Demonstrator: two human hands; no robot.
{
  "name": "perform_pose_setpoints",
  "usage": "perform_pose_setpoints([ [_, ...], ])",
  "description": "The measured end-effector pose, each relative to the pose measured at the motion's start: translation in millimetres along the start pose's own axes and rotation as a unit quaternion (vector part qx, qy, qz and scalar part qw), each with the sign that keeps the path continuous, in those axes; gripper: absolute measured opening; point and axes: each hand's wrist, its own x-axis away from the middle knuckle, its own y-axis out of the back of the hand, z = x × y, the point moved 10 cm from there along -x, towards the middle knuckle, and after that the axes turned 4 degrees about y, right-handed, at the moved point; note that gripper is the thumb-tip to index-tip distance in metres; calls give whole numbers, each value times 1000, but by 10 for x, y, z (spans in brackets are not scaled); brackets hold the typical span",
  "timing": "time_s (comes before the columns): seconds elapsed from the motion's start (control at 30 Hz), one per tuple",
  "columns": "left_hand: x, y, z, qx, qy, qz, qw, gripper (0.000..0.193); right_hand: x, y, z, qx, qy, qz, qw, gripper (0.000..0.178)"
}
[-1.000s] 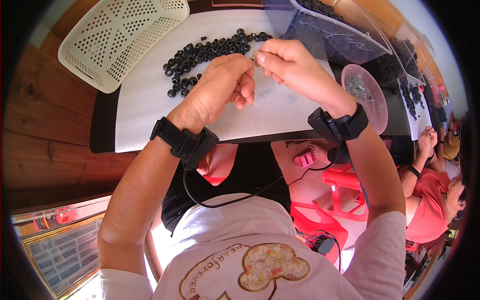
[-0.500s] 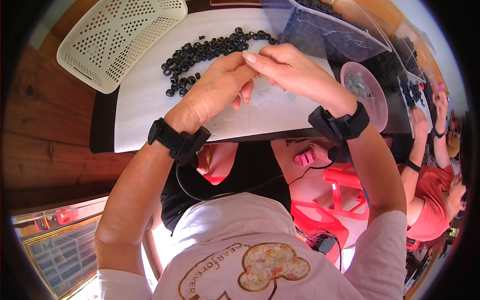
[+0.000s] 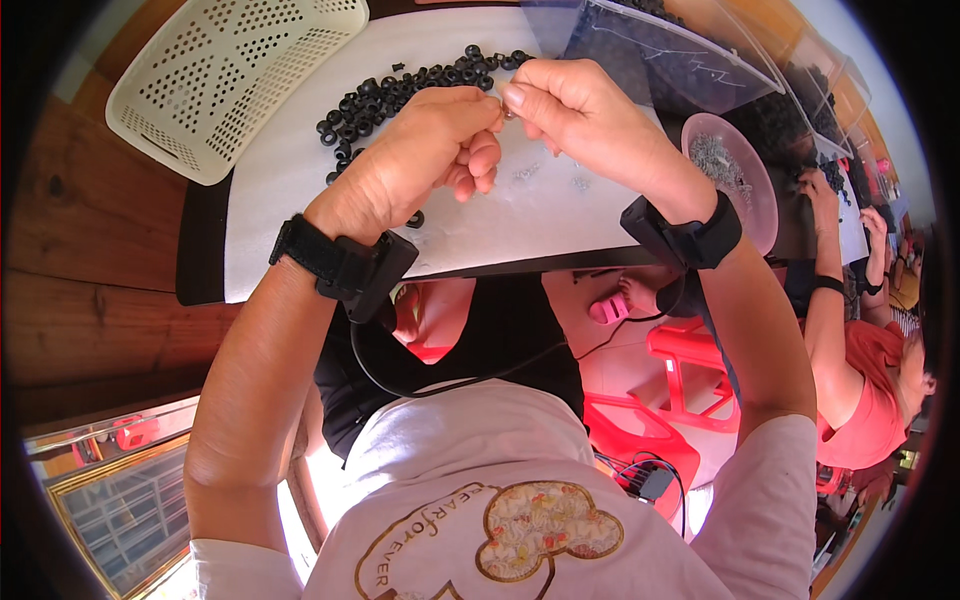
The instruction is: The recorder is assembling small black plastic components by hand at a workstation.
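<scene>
My left hand (image 3: 430,140) and my right hand (image 3: 592,125) meet above a white sheet (image 3: 480,240), thumb and forefinger of each pinched close together. A tiny shiny piece (image 3: 508,113) shows between the fingertips, too small to name. The left hand's other fingers curl loosely. Beyond that hand spreads a pile of small black ring-shaped parts (image 3: 370,100), some hidden by the hand. One black ring (image 3: 415,219) lies apart beside my left wrist. Small silvery bits (image 3: 527,172) are scattered on the sheet below the right hand.
A cream perforated basket (image 3: 215,110) stands at the far left. On the right are a pink bowl (image 3: 765,210) of small metal pieces and a clear plastic bin (image 3: 690,80) with dark parts. A co-worker in red (image 3: 865,375) handles black parts farther right.
My hands have shifted slightly apart, the left one leftward, and the shiny piece now shows between them. The lone black ring has come into view by my left wrist. The co-worker's hands moved.
</scene>
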Motion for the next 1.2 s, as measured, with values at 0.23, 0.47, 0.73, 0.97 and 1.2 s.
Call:
perform_pose_setpoints([
  [0.23, 18, 43, -45, -71, -17, -42, 996, 26, 38, -43, -211, -85, -106, 15, 991, 39],
  [0.47, 28, 37, -38, -90, -28, -47, 994, 26, -6, -126, -246, -71, -118, 54, 989, 46],
  [0.73, 33, 23, -3, -77, -15, -24, 997, 26, -1, -62, -159, 2, -77, 23, 997, 43],
  [0.97, 20, 32, -18, -60, -12, -21, 998, 28, -7, -51, -154, -9, -30, 4, 1000, 38],
  [1.2, -3, 76, 19, -59, -11, -17, 998, 28, -15, -37, -70, -9, 0, -30, 1000, 31],
])
